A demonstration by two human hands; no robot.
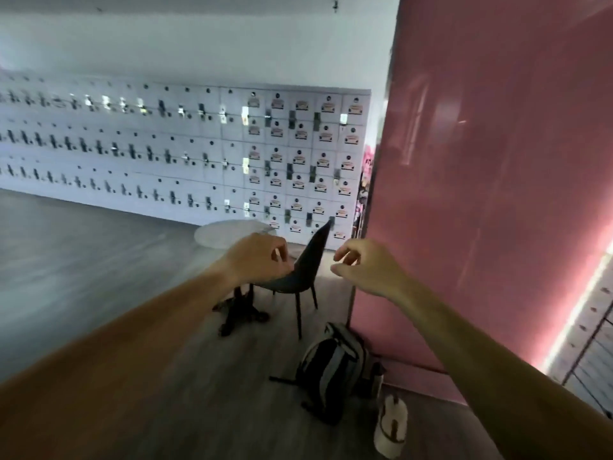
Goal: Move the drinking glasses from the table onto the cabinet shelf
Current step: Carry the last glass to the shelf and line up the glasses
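Note:
Both my arms reach forward at chest height. My left hand [262, 258] hangs with its fingers loosely curled and apart, holding nothing. My right hand [365, 267] is likewise empty, thumb and fingers spread a little. Behind my left hand stands a small round white table [215, 232] on a dark pedestal base; I see no drinking glasses on its visible top. A glossy pink cabinet side [481, 194] fills the right of the view, with a lit shelf edge [577, 310] at the far right. No glass is in view.
A dark chair [305, 263] stands between my hands, beside the table. On the floor near the pink panel lie a black and grey backpack [331, 366], a bottle [378, 376] and a white cap [391, 426]. A wall of white lockers [199, 144] runs along the back.

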